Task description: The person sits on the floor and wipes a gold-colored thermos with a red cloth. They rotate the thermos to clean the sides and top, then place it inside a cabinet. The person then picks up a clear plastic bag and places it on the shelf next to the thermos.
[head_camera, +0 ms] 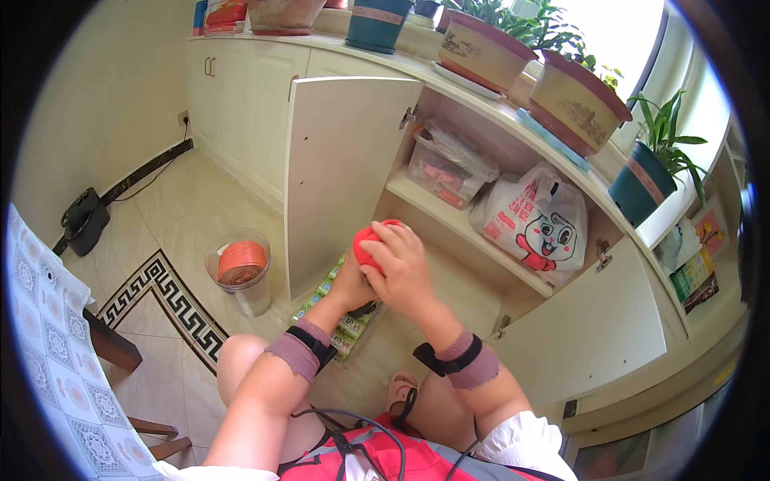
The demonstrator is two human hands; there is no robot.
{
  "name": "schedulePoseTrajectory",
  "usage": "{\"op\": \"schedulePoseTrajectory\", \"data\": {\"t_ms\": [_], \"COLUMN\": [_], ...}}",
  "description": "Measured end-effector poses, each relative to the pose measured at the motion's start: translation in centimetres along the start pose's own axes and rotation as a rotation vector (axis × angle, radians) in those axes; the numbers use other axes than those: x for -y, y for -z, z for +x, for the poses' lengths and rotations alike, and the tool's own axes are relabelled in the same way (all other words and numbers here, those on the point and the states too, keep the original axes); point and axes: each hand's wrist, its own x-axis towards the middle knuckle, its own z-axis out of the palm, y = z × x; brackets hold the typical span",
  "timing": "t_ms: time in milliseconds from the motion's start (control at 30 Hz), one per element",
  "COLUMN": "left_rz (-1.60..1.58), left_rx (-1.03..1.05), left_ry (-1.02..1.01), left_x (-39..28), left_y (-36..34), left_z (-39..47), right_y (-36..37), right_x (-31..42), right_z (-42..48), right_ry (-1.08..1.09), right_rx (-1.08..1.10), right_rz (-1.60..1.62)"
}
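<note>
A rounded red object (pixel 368 248) is held between both hands in front of the open cabinet; its exact kind is hard to tell. My right hand (pixel 398 266) curls its fingers over the top and side of it. Below and to the left, my left hand (pixel 351 285) clasps it from underneath, partly covered by the right. Beneath the hands, on the floor, lies a long green printed package (pixel 347 338), with something dark on it half hidden by my left wrist.
Open cabinet doors stand left (pixel 346 180) and right (pixel 595 324). On the shelf are a clear plastic box (pixel 442 171) and a white plastic bag (pixel 541 222). A clear bucket (pixel 251 297) contains an orange roll (pixel 242 260). Potted plants (pixel 577 102) line the countertop. A cloth-covered table (pixel 57 349) is left.
</note>
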Motion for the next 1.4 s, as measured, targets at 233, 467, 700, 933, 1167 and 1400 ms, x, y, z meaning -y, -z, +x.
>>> {"op": "schedulePoseTrajectory", "data": {"t_ms": [233, 467, 700, 933, 1167, 1400], "left_rz": [0.105, 0.043, -0.003, 0.045, 0.02, -0.003], "left_rx": [0.027, 0.015, 0.117, 0.035, 0.018, 0.054], "left_ry": [0.338, 0.327, 0.292, 0.344, 0.257, 0.394], "left_x": [-2.6, -1.4, -0.7, -2.4, -0.9, -2.4], "left_y": [0.4, 0.4, 0.6, 1.0, 0.4, 0.4], "left_z": [-0.8, -0.9, -0.5, -0.6, -0.5, -0.2], "right_y": [-1.4, -1.8, -1.2, -2.9, -1.6, -1.8], "right_x": [-6.0, -2.3, -1.4, -6.4, 0.3, -4.1], "right_z": [2.5, -2.6, 2.0, -0.6, -1.6, 3.0], "right_ry": [-0.528, -0.252, -0.164, -0.634, -0.179, -0.328], "right_rx": [0.068, -0.241, 0.04, -0.175, -0.119, 0.087], "right_rz": [0.362, 0.11, 0.017, 0.415, -0.116, 0.131]}}
